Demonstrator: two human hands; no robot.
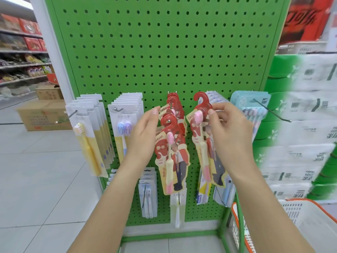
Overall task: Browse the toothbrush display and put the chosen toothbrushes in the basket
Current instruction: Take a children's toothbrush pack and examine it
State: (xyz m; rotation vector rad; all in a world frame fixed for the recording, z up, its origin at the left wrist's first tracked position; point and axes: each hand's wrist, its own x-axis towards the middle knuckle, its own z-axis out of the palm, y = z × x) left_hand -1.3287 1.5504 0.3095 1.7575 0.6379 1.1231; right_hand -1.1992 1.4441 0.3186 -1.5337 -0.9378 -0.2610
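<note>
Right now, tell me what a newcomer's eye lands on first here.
The green pegboard fills the centre, bare on top, toothbrush packs hung low. In front, the right hand holds a red-carded toothbrush pack off its hook; the open left hand touches the matching packs beside it. A white basket sits bottom right.

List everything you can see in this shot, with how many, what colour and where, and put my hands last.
pegboard rack: one, green, centre.
held toothbrush pack: one, red card with pink and cream brush, off the hook, in the right hand.
red toothbrush packs: several, on the centre hook.
yellow toothbrush packs: several, white and yellow, leftmost hook.
blue and purple toothbrush packs: several, second hook from the left.
light blue packs: several, right hook.
lower packs: several, pale, bottom row.
basket: one, white with orange rim, lower right.
tissue packs: stacked, green and white, right.
cardboard boxes: two, brown, floor left.
left hand: open, beside the red packs.
right hand: pinching the held pack.
</note>
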